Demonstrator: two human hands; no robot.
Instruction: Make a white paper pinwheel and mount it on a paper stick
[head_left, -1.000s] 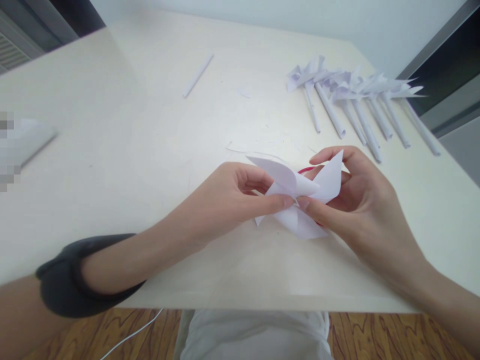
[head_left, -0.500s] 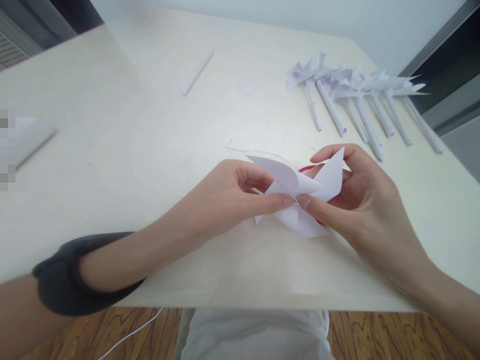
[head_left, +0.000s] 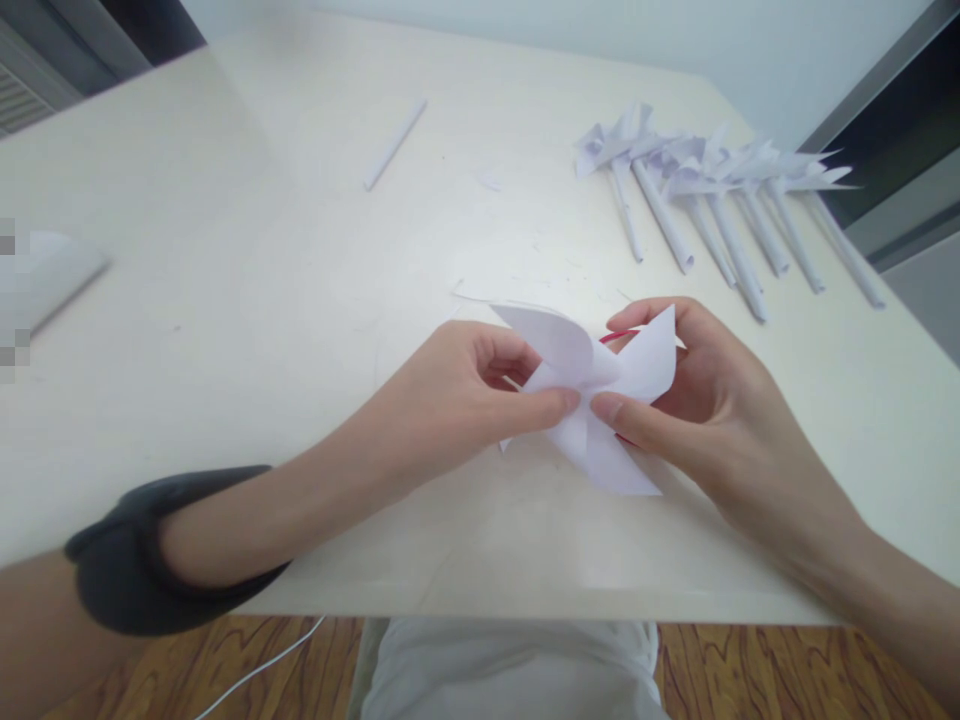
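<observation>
A white paper pinwheel (head_left: 555,340) with curled blades is held between both hands above the near part of the table. My left hand (head_left: 480,390) pinches it from the left, its thumb pressed close to the centre. From the other side my right hand (head_left: 697,390) grips it, thumb also near the middle and fingers curled behind the paper. Part of a thin red item (head_left: 619,335) shows behind the blades by my right fingers; its kind is mostly hidden. A black band is on my left wrist.
Several finished paper pinwheels (head_left: 697,165) on rolled paper sticks lie at the back right of the white table (head_left: 262,280). A single rolled paper stick (head_left: 396,145) lies farther back. White paper (head_left: 64,270) sits at the left edge. Small scraps are scattered mid-table.
The pinwheel has tilted so its front opens more toward me, with the lower blade swinging down. My right hand has shifted slightly left, and the thumbs sit slightly farther apart.
</observation>
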